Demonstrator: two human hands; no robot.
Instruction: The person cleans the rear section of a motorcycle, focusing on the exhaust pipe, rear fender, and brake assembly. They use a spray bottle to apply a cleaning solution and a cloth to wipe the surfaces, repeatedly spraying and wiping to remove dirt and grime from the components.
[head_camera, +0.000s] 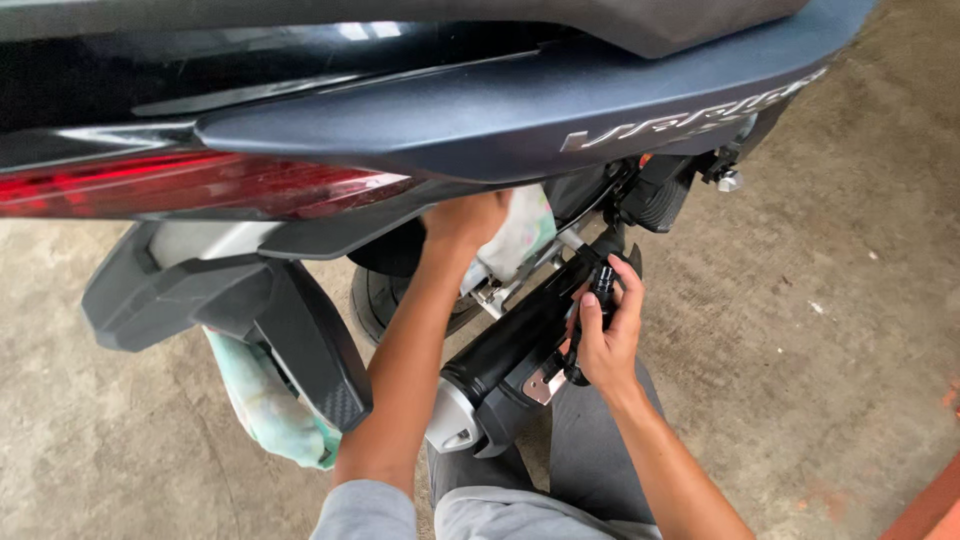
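Far left there's the long red tail light lens (190, 185) of a dark scooter, sitting under the glossy black rear body panel (520, 110). Below it hangs the chunky matte black plastic rear mudguard (250, 310), and a pale green and white patterned cloth (265, 405) pokes out from behind its lower edge, down near the grey concrete floor (110, 460).

Moving in, the left hand (465, 222) reaches up under the tail section, right by another bit of light patterned cloth (520, 235) tucked beside the black rear tyre (385, 295). The fingers are hidden behind the bodywork, so I can't tell if that hand is gripping anything or just resting there.

Next over is the black cylindrical exhaust muffler with a silver end cap (490, 375), running diagonally up to the right, with a small shiny metal bracket (545, 385) on its side. The right hand (605, 335) is wrapped around a small black tool handle (603, 285) held upright just against the upper side of the muffler, fingers curled round it and thumb along the front.

Bottom centre you can see grey trouser legs (520, 500). Far right is more stained concrete, with a reddish painted strip (930, 505) in the corner.
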